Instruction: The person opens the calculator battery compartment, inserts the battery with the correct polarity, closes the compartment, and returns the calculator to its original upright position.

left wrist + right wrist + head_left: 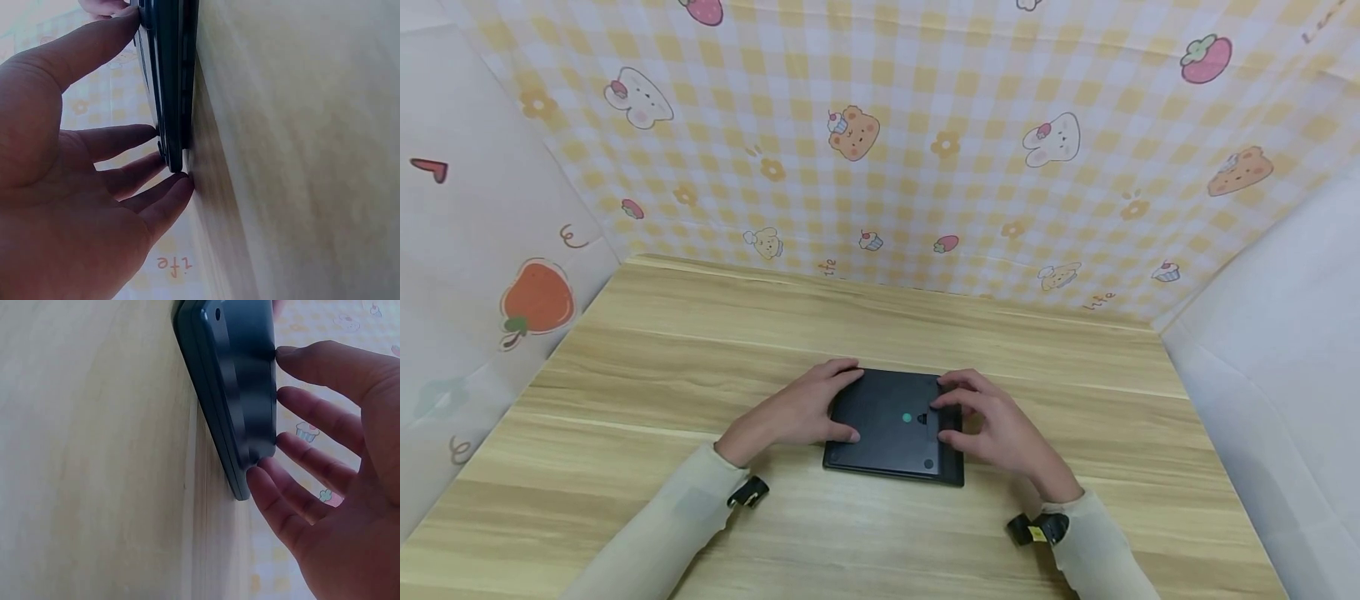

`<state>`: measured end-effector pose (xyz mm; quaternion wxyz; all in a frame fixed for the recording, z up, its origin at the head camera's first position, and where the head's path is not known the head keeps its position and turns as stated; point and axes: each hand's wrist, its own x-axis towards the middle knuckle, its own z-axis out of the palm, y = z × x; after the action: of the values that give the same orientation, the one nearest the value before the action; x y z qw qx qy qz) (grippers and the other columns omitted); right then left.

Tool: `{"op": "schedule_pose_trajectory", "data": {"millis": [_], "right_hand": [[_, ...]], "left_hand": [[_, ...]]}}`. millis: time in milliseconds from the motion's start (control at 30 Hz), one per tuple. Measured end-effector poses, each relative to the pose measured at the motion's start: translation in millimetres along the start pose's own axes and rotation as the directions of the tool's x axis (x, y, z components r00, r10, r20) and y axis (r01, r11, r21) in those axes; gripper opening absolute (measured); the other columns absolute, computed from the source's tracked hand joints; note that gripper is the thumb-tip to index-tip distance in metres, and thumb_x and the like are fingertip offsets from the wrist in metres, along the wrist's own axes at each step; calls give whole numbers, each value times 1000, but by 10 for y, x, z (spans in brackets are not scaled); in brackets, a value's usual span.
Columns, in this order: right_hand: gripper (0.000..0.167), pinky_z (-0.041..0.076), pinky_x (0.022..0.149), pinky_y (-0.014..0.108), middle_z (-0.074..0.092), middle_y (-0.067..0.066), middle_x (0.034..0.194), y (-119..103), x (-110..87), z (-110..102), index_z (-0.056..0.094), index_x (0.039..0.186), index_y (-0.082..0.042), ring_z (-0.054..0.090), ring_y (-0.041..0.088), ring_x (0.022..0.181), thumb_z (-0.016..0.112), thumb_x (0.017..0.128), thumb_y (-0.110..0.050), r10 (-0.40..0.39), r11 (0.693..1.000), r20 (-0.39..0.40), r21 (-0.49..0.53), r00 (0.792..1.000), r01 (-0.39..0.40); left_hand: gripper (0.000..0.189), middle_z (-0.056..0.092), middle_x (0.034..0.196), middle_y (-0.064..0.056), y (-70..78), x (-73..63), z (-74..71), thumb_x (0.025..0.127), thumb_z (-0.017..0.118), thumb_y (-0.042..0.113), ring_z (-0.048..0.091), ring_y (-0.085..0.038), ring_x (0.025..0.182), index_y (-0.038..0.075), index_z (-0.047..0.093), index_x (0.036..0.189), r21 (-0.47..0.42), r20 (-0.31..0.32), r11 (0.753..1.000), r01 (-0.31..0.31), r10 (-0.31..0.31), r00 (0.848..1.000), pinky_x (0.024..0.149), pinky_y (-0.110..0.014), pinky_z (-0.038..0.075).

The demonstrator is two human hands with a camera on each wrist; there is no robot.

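Observation:
A black calculator (883,417) lies face down on the table, its underside up, with a green round sticker and a small battery cover near the right end. My left hand (812,408) rests on its left end, thumb on the underside and the other fingers at the far left corner. In the left wrist view, the fingers (128,140) of that hand are nearly straight against the calculator. My right hand (992,421) touches the battery cover area with thumb and fingertips. The right wrist view shows its spread fingers (319,412) lightly touching the raised side. The calculator's keys are hidden.
The wood-grain table (700,333) spreads around the calculator. A yellow checked cloth (895,192) with cartoon prints hangs behind it, and white cloths (1285,333) stand at both sides. Each wrist carries a small black camera mount.

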<state>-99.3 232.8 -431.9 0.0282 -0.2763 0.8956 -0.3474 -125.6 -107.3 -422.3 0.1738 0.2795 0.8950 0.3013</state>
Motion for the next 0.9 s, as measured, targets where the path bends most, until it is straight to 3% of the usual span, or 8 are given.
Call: {"op": "schedule_pose_trajectory", "data": {"millis": [133,200,367,500,700,900], "right_hand": [[37,52,109,61,55,9,160,4,-7,-22,80,130,-15,59,35,139,89,94,-16,22,1000,16,-14,1000,-21],[41,44,115,66,52,11,164,3,-16,-32,78,134,-15,51,40,149,88,95,-19,33,999,27,-24,999,-32],[49,39,116,73,48,15,168,26,-38,-45,73,146,-17,42,47,154,84,99,-29,75,997,58,-40,996,-73],[53,38,117,73,46,17,169,52,-49,-49,70,150,-19,42,47,154,82,100,-33,93,995,76,-40,993,-90],[55,38,117,73,45,19,169,80,-62,-61,68,152,-20,41,48,154,82,101,-35,96,995,92,-50,991,-92],[55,38,116,74,45,19,169,77,-57,-84,67,153,-20,41,49,154,81,102,-36,95,995,107,-51,990,-90]], "left_hand": [[90,28,178,-20,5,-5,13,96,88,33,29,-43,162,-2,44,166,21,11,1000,-1,1,1000,126,-57,35],[89,25,179,-21,17,-15,14,98,87,34,27,-43,163,-2,43,167,32,24,999,-2,1,1000,126,-57,33],[91,17,181,-22,82,-48,23,99,84,38,20,-43,165,-1,40,168,78,64,997,-8,3,998,128,-58,29],[95,14,182,-19,185,-84,44,97,86,43,20,-49,164,0,41,168,120,98,993,0,-12,995,126,-61,32],[98,18,182,-15,356,-145,98,91,92,43,25,-61,158,4,45,168,176,125,984,14,-36,992,121,-64,39],[98,22,181,-14,481,-189,171,91,93,41,35,-63,152,4,45,167,256,108,967,12,-41,993,116,-61,47]]}}
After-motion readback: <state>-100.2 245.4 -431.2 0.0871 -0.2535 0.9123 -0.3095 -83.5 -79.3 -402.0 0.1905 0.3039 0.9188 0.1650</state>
